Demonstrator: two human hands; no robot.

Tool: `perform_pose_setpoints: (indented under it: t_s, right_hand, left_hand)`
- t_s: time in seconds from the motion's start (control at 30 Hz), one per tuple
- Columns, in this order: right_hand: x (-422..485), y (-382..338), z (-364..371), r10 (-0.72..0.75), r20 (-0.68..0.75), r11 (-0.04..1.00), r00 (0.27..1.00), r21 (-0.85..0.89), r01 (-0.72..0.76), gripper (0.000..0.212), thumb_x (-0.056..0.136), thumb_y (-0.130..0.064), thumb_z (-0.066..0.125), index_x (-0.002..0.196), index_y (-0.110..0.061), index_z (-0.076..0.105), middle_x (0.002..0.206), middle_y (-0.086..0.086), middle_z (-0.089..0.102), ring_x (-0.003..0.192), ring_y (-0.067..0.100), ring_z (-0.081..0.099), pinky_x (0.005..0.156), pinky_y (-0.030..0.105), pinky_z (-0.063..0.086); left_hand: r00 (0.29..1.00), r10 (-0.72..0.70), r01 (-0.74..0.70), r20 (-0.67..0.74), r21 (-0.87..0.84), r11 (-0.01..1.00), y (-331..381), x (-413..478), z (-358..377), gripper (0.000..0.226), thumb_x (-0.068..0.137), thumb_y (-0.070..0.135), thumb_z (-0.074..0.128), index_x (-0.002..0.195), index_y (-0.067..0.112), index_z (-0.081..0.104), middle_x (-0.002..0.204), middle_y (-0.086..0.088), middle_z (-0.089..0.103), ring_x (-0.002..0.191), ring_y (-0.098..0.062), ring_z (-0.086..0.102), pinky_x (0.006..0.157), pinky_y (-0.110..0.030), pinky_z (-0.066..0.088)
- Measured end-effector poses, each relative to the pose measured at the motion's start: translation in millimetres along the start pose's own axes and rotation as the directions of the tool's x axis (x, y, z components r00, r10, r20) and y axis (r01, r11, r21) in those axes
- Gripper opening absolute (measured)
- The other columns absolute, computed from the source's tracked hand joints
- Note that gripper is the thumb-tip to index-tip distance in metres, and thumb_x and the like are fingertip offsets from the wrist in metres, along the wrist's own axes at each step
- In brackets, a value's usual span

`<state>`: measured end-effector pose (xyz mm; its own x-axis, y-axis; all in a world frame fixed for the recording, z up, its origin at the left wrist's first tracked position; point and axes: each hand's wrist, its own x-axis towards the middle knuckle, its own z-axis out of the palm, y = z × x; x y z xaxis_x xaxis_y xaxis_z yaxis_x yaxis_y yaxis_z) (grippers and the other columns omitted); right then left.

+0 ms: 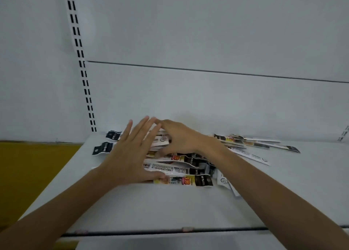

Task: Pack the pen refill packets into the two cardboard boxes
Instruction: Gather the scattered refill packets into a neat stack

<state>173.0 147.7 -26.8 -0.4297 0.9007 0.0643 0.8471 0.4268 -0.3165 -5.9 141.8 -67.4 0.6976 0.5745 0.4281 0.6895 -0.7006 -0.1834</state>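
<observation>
- Pen refill packets (181,166) lie in a loose pile on a white shelf (151,208), roughly mid-shelf and close to the back panel (207,102).
- L hand (130,155) is on the pile's 9 o'clock side. Fingers (139,134) are straight and spread, pointing to 1 o'clock, and hold nothing. Palm faces the packets; thumb lies along the near edge, touching the front packet (188,180).
- R hand (181,138) arches over the pile's top from 3 o'clock, w/ its thumb reaching down on the near side onto the packets. Its fingertips meet the L hand's fingertips at the pile's 12 o'clock. Can't tell if it's actually gripping any packets or just cupped over them.
- Front packet lies crosswise, black end toward 3 o'clock, w/ yellow and red print mid-length.
- Two black packet ends (105,147) stick out at 9–10 o'clock, past the L hand.
- A few more packets (255,145) are fanned out at 2–3 o'clock, beyond the R forearm and apart from the main pile.
- Slotted upright (83,75) runs up the back panel at 11 o'clock.
- Yellow surface (28,170) sits beside the shelf at 9 o'clock.
</observation>
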Motion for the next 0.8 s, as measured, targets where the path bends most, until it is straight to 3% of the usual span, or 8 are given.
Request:
perform_pose_setpoints:
  t_s: [0.1, 0.2, 0.33, 0.47, 0.57, 0.63, 0.73, 0.8]
  right_hand:
    - [-34.9, 21.6, -19.8, 0.126, -0.170, 0.990, 0.977, 0.085, -0.113, 0.084, 0.077, -0.052, 0.065, 0.146, -0.026, 0.024, 0.153, -0.003, 0.028, 0.138, 0.015, 0.027, 0.114, 0.035, 0.023]
    - [-77.6, 66.6, -37.9, 0.375, -0.378, 0.922, 0.846, 0.245, -0.299, 0.069, 0.080, -0.050, 0.063, 0.140, -0.024, 0.039, 0.146, -0.005, 0.039, 0.132, 0.012, 0.035, 0.104, 0.024, 0.025]
    - [-130.2, 128.1, -25.5, 0.663, -0.215, 0.747, 0.717, 0.262, -0.611, 0.068, 0.082, -0.062, 0.048, 0.133, -0.018, 0.046, 0.137, -0.002, 0.045, 0.125, 0.018, 0.044, 0.098, 0.032, 0.035]
    - [-145.4, 150.9, -11.7, 0.606, -0.278, 0.774, 0.745, -0.011, -0.633, 0.055, 0.090, -0.053, 0.044, 0.135, -0.021, 0.047, 0.140, 0.003, 0.047, 0.130, 0.024, 0.039, 0.105, 0.038, 0.032]
    - [-145.8, 157.7, -18.9, 0.568, -0.381, 0.782, 0.729, -0.026, -0.623, 0.043, 0.095, -0.036, 0.045, 0.135, -0.023, 0.046, 0.143, -0.002, 0.044, 0.135, 0.018, 0.032, 0.109, 0.038, 0.025]
    - [-150.8, 163.2, -22.1, 0.644, -0.306, 0.746, 0.702, 0.046, -0.664, 0.041, 0.096, -0.031, 0.042, 0.135, -0.021, 0.046, 0.145, 0.000, 0.041, 0.136, 0.019, 0.032, 0.108, 0.037, 0.025]
    - [-154.4, 166.1, -19.5, 0.640, -0.294, 0.694, 0.710, -0.173, -0.698, 0.029, 0.093, -0.031, 0.042, 0.115, -0.020, 0.056, 0.123, 0.006, 0.058, 0.115, 0.028, 0.046, 0.087, 0.038, 0.038]
    - [-147.7, 159.3, -18.6, 0.602, -0.368, 0.602, 0.708, -0.374, -0.706, 0.028, 0.093, -0.034, 0.042, 0.110, -0.021, 0.060, 0.114, 0.006, 0.062, 0.110, 0.028, 0.049, 0.083, 0.036, 0.038]
  left_hand:
    - [0.999, -0.005, 0.007, 0.046, -0.052, 0.999, -1.7, 1.8, 16.2, 0.106, 0.068, 0.088, 0.022, 0.145, 0.016, 0.015, 0.153, -0.004, 0.015, 0.141, -0.015, 0.004, 0.114, -0.041, -0.005]
    - [0.999, 0.010, -0.006, 0.045, -0.093, 0.996, -0.2, 7.4, 19.2, 0.102, 0.069, 0.086, 0.016, 0.145, 0.018, 0.017, 0.152, -0.002, 0.022, 0.140, -0.017, 0.017, 0.114, -0.039, 0.004]
    - [1.000, 0.025, -0.023, 0.018, -0.122, 0.992, 8.4, 18.0, 18.7, 0.093, 0.073, 0.081, 0.021, 0.140, 0.018, 0.028, 0.140, -0.006, 0.042, 0.126, -0.023, 0.041, 0.106, -0.039, 0.023]
    - [1.000, 0.022, -0.022, 0.004, -0.133, 0.991, 13.7, 26.7, 22.0, 0.083, 0.079, 0.074, 0.024, 0.139, 0.018, 0.033, 0.144, -0.010, 0.035, 0.135, -0.026, 0.027, 0.111, -0.047, 0.017]
    - [0.985, 0.086, -0.104, -0.153, -0.114, 0.988, 34.9, 38.1, 6.0, 0.057, 0.085, 0.051, 0.037, 0.126, 0.014, 0.050, 0.131, -0.014, 0.050, 0.123, -0.029, 0.040, 0.103, -0.046, 0.032]
    - [0.948, 0.177, -0.216, -0.264, -0.127, 0.968, 59.3, 43.3, -5.4, 0.042, 0.084, 0.039, 0.041, 0.111, 0.013, 0.062, 0.113, -0.009, 0.060, 0.108, -0.024, 0.049, 0.092, -0.039, 0.037]
    - [0.932, 0.331, -0.341, -0.148, -0.046, 0.939, 94.7, 49.1, 2.1, 0.041, 0.085, 0.038, 0.035, 0.085, 0.014, 0.068, 0.099, -0.004, 0.064, 0.101, -0.022, 0.054, 0.089, -0.036, 0.032]
    - [0.941, 0.337, -0.338, -0.037, -0.030, 0.941, 107.1, 52.1, 14.0, 0.046, 0.085, 0.042, 0.030, 0.086, 0.014, 0.067, 0.093, -0.003, 0.064, 0.098, -0.023, 0.055, 0.088, -0.036, 0.031]
